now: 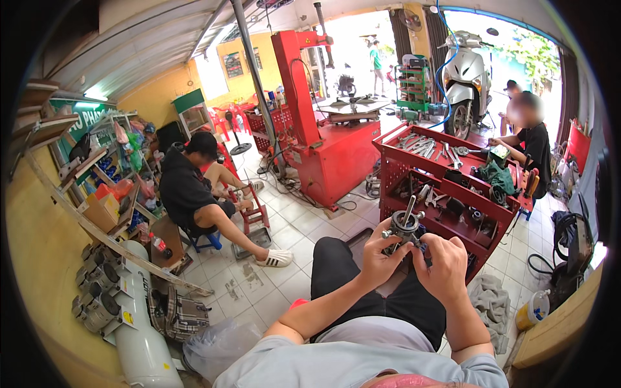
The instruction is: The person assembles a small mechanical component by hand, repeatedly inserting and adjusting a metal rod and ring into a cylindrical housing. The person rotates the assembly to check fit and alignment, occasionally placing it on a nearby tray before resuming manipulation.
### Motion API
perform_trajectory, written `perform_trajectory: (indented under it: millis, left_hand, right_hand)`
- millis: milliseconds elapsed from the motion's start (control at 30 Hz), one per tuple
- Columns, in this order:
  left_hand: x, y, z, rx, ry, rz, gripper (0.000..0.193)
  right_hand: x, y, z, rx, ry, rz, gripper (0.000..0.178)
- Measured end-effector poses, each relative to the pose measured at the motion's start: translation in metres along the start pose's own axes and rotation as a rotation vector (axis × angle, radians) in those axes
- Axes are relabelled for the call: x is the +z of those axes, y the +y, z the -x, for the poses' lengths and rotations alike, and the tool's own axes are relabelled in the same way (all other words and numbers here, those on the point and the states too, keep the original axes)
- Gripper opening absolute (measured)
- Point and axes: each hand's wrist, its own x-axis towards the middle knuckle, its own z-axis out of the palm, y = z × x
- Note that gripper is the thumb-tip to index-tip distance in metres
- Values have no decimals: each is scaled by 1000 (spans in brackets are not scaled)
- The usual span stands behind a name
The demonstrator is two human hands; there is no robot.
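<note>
Metal part (pixel 405 226), one, grey, round-mouthed; held above the lap, near the red tool cart (pixel 390 178). Left hand (pixel 380 262): pinching the part's left side. Right hand (pixel 445 264): fingers bent at its right side, apparently pinching, contact partly hidden. Wrenches (pixel 422 148), several: cart's top tray.

Strong daylight burned out the open doorway (pixel 352 39). A tube lamp (pixel 87 105) glowed at upper left. Straight edges bowed toward the black fisheye rim.
</note>
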Motion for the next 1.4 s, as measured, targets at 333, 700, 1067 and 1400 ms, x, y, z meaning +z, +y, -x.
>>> perform_trajectory:
  millis: [333, 700, 1067, 1400]
  left_hand:
    - [3, -4, -2, -1, 26, 9, 18]
    - [3, -12, 0, 21, -5, 38, 18]
    - [3, -8, 0, 2, -15, 0, 17]
    - [4, -9, 1, -13, 11, 41, 15]
  right_hand:
    - [0, 0, -1, 83, -53, -5, 17]
    - [6, 5, 3, 96, -85, 26, 21]
    - [1, 3, 2, 95, -86, 26, 17]
    - [2, 4, 2, 80, -99, 30, 19]
